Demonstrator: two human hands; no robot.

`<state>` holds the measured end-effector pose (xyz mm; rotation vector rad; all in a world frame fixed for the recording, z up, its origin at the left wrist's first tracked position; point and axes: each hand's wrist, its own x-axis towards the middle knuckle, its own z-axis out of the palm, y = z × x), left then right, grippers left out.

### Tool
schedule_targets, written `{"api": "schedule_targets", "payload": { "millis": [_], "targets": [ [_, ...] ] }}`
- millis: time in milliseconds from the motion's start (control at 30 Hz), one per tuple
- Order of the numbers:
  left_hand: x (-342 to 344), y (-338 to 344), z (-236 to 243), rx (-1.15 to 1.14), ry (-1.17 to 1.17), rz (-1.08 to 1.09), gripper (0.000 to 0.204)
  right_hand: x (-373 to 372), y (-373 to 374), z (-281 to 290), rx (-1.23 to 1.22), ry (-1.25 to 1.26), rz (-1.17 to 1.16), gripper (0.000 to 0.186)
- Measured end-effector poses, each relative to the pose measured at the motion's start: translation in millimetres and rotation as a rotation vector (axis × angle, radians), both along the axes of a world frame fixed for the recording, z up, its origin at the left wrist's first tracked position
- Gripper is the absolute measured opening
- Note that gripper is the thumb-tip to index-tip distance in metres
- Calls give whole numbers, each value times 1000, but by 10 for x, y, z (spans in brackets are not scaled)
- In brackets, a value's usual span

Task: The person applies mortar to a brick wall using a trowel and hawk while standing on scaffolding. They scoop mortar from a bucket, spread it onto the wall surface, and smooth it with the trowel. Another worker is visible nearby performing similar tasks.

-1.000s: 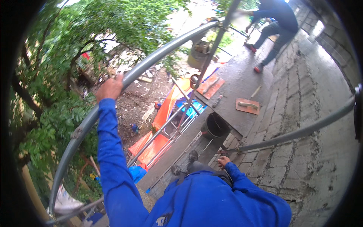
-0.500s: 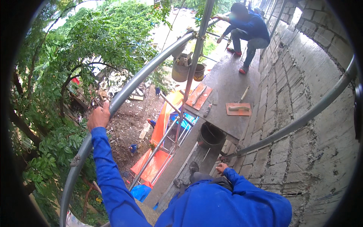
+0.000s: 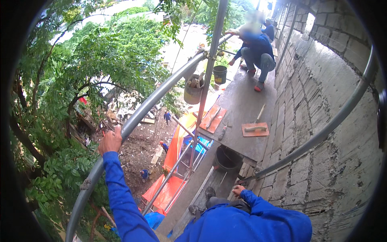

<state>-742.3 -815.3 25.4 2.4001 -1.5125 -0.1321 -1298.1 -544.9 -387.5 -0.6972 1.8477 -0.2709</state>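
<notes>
My left hand (image 3: 110, 141) is closed round the thick grey metal pipe (image 3: 150, 109) that curves along the left side of the scaffold. My right hand (image 3: 238, 191) hangs by my lap with its fingers curled in; anything inside them is too small to make out. Just beyond it, below the edge of the raised platform (image 3: 242, 105), stands a black bucket (image 3: 226, 158). An orange hand float (image 3: 255, 129) lies on the platform beside a wooden-handled tool (image 3: 261, 113). Farther left lie another orange float (image 3: 213, 119) and a small trowel-like tool (image 3: 222, 132).
A co-worker (image 3: 256, 56) in blue crouches at the platform's far end, one hand on the pipe. Two buckets hang outside the upright post (image 3: 208, 72), one with tools (image 3: 192, 92). A rough block wall (image 3: 306, 121) rises on the right; ground with people lies far below left.
The view has shifted, so the platform and tools appear slightly lower. The co-worker has sunk into a lower crouch. My left hand still grips the pipe.
</notes>
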Motion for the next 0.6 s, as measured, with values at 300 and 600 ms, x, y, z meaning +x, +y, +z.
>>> {"api": "schedule_targets", "payload": {
  "millis": [300,600],
  "targets": [
    [-46,33,33,-14,11,-7,72,-50,47,-267,-4,42,36,40],
    [-99,58,105,28,8,-7,75,-118,53,-438,36,-7,41,44]
  ]
}}
